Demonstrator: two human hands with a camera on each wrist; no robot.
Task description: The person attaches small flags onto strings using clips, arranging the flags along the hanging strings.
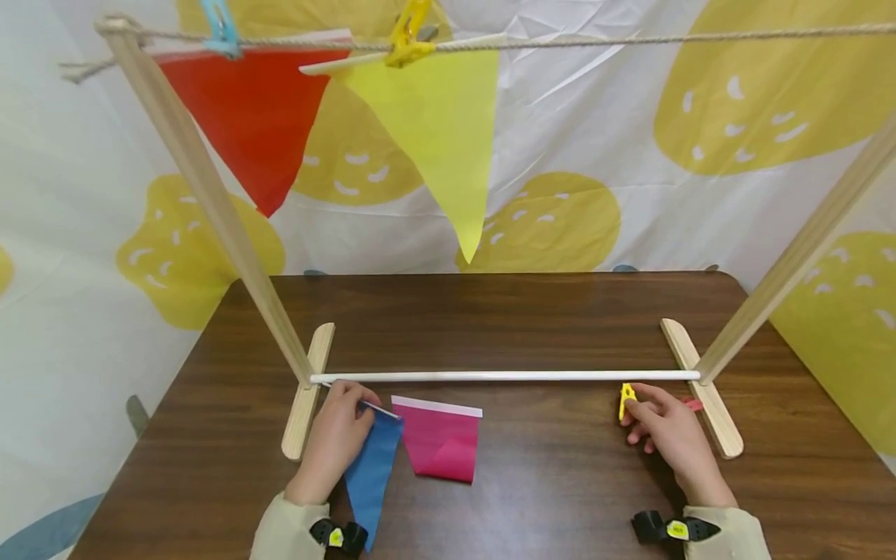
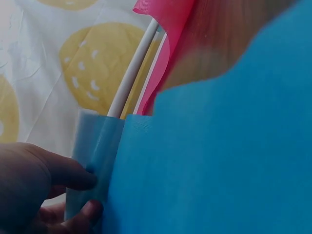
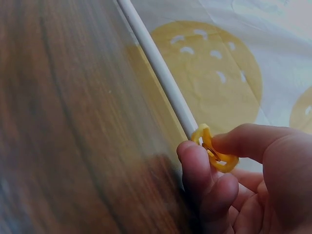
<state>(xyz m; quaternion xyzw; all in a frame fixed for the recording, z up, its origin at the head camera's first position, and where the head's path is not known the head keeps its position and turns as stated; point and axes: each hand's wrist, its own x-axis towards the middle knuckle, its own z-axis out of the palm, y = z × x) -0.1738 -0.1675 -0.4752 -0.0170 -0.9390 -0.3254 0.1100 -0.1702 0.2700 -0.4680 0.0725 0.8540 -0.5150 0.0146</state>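
Note:
My left hand [image 1: 334, 437] pinches the white-edged top of a blue pennant [image 1: 372, 467], whose point trails toward me over the table. Up close in the left wrist view, thumb and fingers grip the folded end of the blue cloth [image 2: 219, 146]. A pink flag [image 1: 442, 447] with a white top edge lies just right of it, its lower part curled under. Between thumb and fingertips of my right hand [image 1: 675, 439] is a small yellow clothespin [image 1: 627, 400], also seen in the right wrist view. A red clothespin [image 1: 694, 404] shows partly behind that hand.
A wooden frame stands on the table, with a left post [image 1: 210, 194], a right post [image 1: 791, 257] and a white bottom rod [image 1: 504, 376]. From the rope [image 1: 595, 43] hang a red pennant [image 1: 255, 117] under a blue clothespin [image 1: 222, 29] and a yellow pennant [image 1: 448, 124] under a yellow one.

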